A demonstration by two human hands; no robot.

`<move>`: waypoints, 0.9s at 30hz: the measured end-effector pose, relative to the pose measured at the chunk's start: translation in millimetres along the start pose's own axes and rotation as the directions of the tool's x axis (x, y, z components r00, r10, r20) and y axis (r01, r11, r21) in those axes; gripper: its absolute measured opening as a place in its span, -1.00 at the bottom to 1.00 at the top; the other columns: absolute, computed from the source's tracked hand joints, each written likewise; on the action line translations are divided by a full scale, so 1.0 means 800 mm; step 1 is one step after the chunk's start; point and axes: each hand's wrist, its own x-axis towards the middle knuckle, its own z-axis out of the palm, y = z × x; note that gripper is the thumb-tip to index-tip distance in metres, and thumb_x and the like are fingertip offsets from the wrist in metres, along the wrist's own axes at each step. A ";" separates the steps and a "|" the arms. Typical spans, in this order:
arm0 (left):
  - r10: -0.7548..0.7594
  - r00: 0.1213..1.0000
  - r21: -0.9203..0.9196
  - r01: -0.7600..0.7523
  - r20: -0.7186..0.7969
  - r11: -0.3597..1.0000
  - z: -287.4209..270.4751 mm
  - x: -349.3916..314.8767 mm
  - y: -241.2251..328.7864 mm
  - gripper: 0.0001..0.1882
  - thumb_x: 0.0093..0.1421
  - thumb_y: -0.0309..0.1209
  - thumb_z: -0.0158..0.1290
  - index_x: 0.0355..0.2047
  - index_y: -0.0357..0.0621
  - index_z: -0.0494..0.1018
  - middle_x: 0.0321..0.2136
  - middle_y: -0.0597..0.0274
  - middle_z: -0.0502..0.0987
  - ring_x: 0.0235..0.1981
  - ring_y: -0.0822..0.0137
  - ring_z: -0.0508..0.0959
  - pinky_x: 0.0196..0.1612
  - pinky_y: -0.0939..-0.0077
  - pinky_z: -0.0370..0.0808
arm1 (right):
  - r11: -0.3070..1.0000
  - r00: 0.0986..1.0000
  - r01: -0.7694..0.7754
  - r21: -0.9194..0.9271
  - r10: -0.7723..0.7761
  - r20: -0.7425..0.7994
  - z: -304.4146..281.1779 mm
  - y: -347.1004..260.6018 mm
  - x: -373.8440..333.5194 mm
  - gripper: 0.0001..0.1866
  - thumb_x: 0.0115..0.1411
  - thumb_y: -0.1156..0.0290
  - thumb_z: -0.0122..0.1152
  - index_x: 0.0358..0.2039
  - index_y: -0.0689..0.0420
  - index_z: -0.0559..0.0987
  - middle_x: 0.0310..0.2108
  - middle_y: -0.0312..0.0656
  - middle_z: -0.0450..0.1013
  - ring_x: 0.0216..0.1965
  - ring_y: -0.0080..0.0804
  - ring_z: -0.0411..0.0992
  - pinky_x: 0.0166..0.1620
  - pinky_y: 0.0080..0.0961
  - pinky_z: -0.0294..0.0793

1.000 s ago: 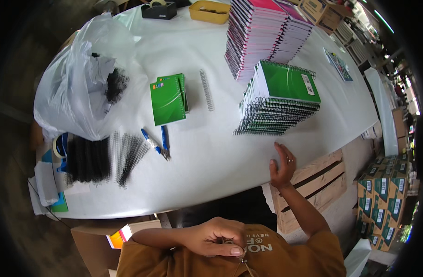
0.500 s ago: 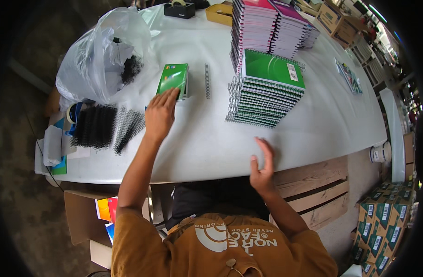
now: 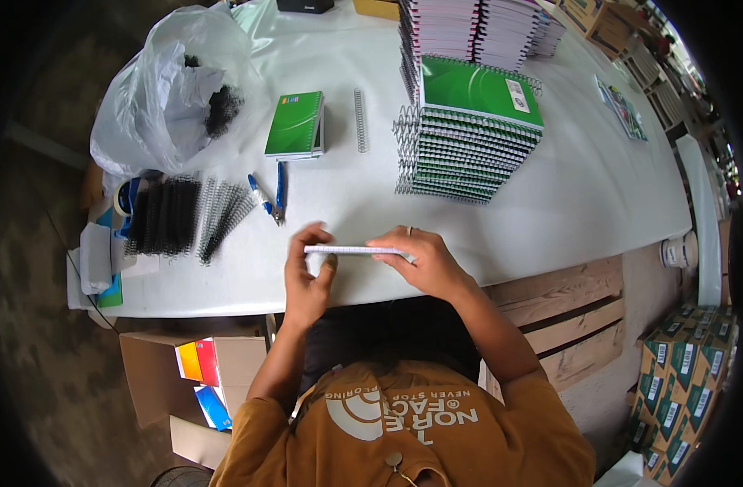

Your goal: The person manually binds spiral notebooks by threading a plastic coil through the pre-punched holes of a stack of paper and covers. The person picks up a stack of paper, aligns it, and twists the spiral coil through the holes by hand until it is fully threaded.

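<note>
Presently, thin pad [image 3: 351, 250] held edge-on just over the near rim of the desk [image 3: 582, 203]. Right hand [image 3: 428, 261]: fingers pinched on its right end, thumb beneath. Left hand [image 3: 306, 276]: fingers curled about its left end, slightly blurred.

Labels: green stack [image 3: 469, 85] bears a white sticker [image 3: 516, 95] with dark print on its top cover. Green notebooks [image 3: 292, 130] carry small multicoloured lettering in a cover corner. Shirt [image 3: 501, 430] has large white lettering, upside down in view. Cartons [image 3: 681, 357], lower right, show white labels on brown and green.

Surface: smooth, white, glossy. Loose coil [image 3: 360, 122] lies beside the notebooks; blue-handled pliers [image 3: 280, 188] nearer; dark coils [image 3: 164, 215] and plastic bag [image 3: 136, 122] to the left.

Room: wooden pallet [image 3: 562, 296] right of the person; open box [image 3: 148, 373] below the desk, coloured booklets [image 3: 206, 363] inside.
</note>
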 end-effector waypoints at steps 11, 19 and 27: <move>0.417 0.906 0.953 -0.066 -0.067 0.295 -0.126 0.065 -0.058 -0.72 0.07 -0.42 0.07 -0.19 -0.17 0.36 -0.23 0.06 0.45 -0.24 0.08 0.44 -0.24 0.27 0.33 | 0.932 0.995 -0.097 0.350 0.099 0.013 0.044 0.048 -0.005 -0.72 0.10 0.61 0.17 -0.12 0.20 0.55 -0.21 -0.16 0.54 -0.26 -0.52 0.50 -0.18 -0.65 0.46; 0.333 0.897 0.956 0.276 -0.292 0.097 -0.205 0.099 -0.063 -0.67 0.16 -0.12 0.02 -0.16 0.01 0.49 -0.32 0.22 0.46 -0.25 0.23 0.46 -0.24 0.25 0.35 | 0.932 0.988 -0.079 0.354 0.120 -0.094 0.037 0.049 0.004 -0.71 0.12 0.61 0.14 -0.11 0.22 0.54 -0.21 -0.13 0.54 -0.25 -0.51 0.50 -0.18 -0.65 0.46; 0.217 0.968 0.819 -0.021 -0.128 0.574 -0.161 0.106 -0.009 -0.69 0.19 -0.34 0.02 -0.06 -0.12 0.43 -0.38 0.05 0.48 -0.35 0.07 0.49 -0.25 0.25 0.39 | 0.898 0.966 -0.172 0.404 0.234 -0.108 0.026 0.056 0.003 -0.72 0.13 0.59 0.14 -0.10 0.23 0.53 -0.20 -0.16 0.53 -0.23 -0.56 0.46 -0.14 -0.65 0.43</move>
